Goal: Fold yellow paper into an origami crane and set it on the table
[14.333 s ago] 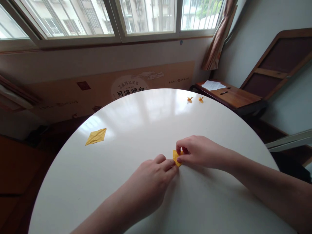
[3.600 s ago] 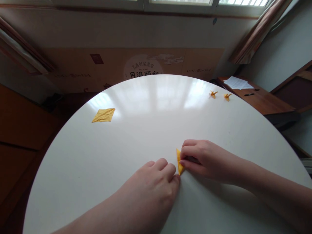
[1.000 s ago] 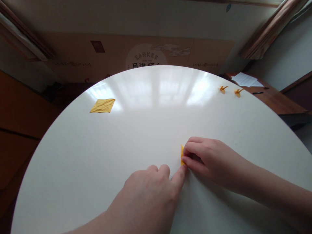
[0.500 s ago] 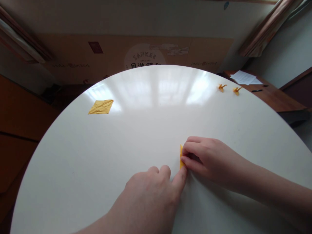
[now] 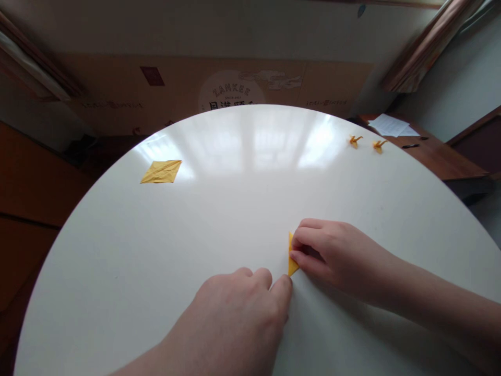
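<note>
A small piece of folded yellow origami paper point(image 5: 293, 265) lies on the white round table point(image 5: 235, 214), its left edge and near corner showing. My right hand point(image 5: 326, 248) is closed on it, thumb and fingers pinching its right side and covering most of it. My left hand point(image 5: 246, 308) is beside it at the lower left. Its index fingertip is at the paper's near corner, while the other visible fingers are loosely curled. The left thumb is mostly hidden under the hand.
A creased yellow paper sheet point(image 5: 161, 172) lies at the table's far left. Two small yellow paper cranes, a left crane point(image 5: 354, 141) and a right crane point(image 5: 378, 145), stand near the far right edge. Beyond is a brown wooden table point(image 5: 442, 154) with white papers point(image 5: 389, 125).
My left hand has drawn slightly left and toward me, its index finger sliding off the paper's lower part to the near corner, which now shows. My right hand has stayed in place.
</note>
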`<state>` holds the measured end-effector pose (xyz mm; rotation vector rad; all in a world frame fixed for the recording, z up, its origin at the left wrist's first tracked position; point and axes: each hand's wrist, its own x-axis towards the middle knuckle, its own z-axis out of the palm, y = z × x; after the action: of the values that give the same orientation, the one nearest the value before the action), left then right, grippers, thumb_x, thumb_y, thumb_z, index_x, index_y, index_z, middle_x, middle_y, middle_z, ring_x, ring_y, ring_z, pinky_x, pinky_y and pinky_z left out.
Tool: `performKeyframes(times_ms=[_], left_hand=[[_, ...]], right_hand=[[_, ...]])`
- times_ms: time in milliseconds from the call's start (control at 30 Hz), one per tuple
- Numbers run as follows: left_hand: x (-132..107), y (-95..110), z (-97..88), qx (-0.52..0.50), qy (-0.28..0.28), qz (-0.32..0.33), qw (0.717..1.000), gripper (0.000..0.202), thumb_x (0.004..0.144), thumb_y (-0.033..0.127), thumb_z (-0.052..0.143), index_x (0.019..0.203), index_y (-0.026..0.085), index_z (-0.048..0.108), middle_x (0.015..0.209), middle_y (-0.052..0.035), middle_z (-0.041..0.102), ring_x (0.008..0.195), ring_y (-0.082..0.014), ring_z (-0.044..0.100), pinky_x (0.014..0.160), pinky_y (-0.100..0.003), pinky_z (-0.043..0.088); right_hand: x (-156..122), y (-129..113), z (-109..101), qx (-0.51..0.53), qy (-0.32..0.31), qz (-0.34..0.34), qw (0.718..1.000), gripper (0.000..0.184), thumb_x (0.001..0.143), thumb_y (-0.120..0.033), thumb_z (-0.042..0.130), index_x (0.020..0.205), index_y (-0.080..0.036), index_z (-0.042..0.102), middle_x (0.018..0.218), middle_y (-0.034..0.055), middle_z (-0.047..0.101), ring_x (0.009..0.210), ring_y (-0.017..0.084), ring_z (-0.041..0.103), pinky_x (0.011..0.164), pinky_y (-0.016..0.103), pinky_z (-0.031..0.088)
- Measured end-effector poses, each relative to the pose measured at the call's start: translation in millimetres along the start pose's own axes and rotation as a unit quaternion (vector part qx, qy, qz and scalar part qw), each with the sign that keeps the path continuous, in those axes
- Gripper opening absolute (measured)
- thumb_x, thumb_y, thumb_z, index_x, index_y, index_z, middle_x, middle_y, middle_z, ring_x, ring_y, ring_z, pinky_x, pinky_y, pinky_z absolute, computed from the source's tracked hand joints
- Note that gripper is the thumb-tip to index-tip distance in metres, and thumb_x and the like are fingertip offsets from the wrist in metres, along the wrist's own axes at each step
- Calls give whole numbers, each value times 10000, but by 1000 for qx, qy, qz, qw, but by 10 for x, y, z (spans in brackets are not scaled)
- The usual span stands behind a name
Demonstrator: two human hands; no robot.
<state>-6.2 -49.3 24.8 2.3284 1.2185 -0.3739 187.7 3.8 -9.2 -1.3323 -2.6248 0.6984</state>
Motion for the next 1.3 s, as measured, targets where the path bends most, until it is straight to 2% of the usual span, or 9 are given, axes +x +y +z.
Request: performKeyframes(times_ms=[100, 233, 433, 533, 700, 867, 1167, 1300], left_hand=[[-45, -14, 39, 17, 46, -1, 999, 217, 936, 167, 448, 946, 184, 664, 795, -51, 635, 669, -173, 605, 624, -268, 488], [-71, -37, 74, 22, 100, 36, 994, 216, 937, 151, 469, 923, 192, 680, 823, -54, 637, 737, -178, 599, 692, -269, 503], [-1, -78, 133, 62, 142, 78, 985, 257, 929, 172, 506, 1148, 180, 640, 1058, -95, 652, 1033, -255, 573, 878, -368, 500], [11, -89, 138, 68, 149, 72, 984, 306, 934, 176, 497, 1221, 181, 602, 1109, -106, 635, 1070, -256, 557, 924, -386, 482], [-5, -93, 115, 71, 149, 68, 984, 314, 938, 163, 481, 1231, 191, 590, 1089, -94, 631, 1044, -243, 563, 910, -375, 487], [-11, -100, 105, 60, 149, 75, 984, 334, 937, 144, 472, 1248, 196, 582, 1123, -94, 630, 1076, -242, 561, 932, -387, 482], [13, -99, 139, 98, 153, 133, 974, 349, 938, 130, 454, 1242, 162, 622, 1269, -117, 630, 1140, -258, 555, 962, -393, 458], [54, -154, 132, 97, 121, 154, 976, 373, 928, 151, 485, 1288, 161, 579, 1275, -117, 631, 1166, -252, 542, 988, -384, 442]], right_hand=[[-1, 6, 1, 1, 1, 0, 1000, 191, 886, -193, 555, 696, -190, 572, 764, -10, 611, 652, 127, 542, 598, 258, 352], [1, 12, 8, 3, 7, -5, 1000, 189, 895, -202, 551, 708, -195, 579, 770, -13, 614, 657, 126, 546, 601, 257, 353], [-19, 16, 33, -7, 18, -5, 1000, 186, 903, -226, 558, 720, -203, 586, 768, -14, 617, 666, 132, 554, 602, 262, 340], [-21, 12, 38, -5, 25, -2, 1000, 190, 901, -225, 559, 713, -205, 577, 760, -14, 611, 663, 133, 549, 600, 261, 334], [-42, 7, 32, 15, 25, 10, 1000, 181, 893, -218, 563, 712, -212, 568, 760, -22, 612, 673, 134, 553, 610, 253, 342], [-59, 17, 10, -36, 38, 44, 998, 251, 877, -298, 608, 666, -206, 509, 671, -23, 591, 613, 139, 507, 555, 254, 294], [-24, 86, -5, -55, 24, 73, 996, 376, 862, -425, 626, 589, -200, 500, 594, -32, 585, 560, 125, 489, 520, 251, 277], [-22, 98, -24, -44, 21, 69, 996, 362, 863, -417, 625, 594, -200, 517, 599, -41, 593, 561, 118, 495, 521, 247, 286]])
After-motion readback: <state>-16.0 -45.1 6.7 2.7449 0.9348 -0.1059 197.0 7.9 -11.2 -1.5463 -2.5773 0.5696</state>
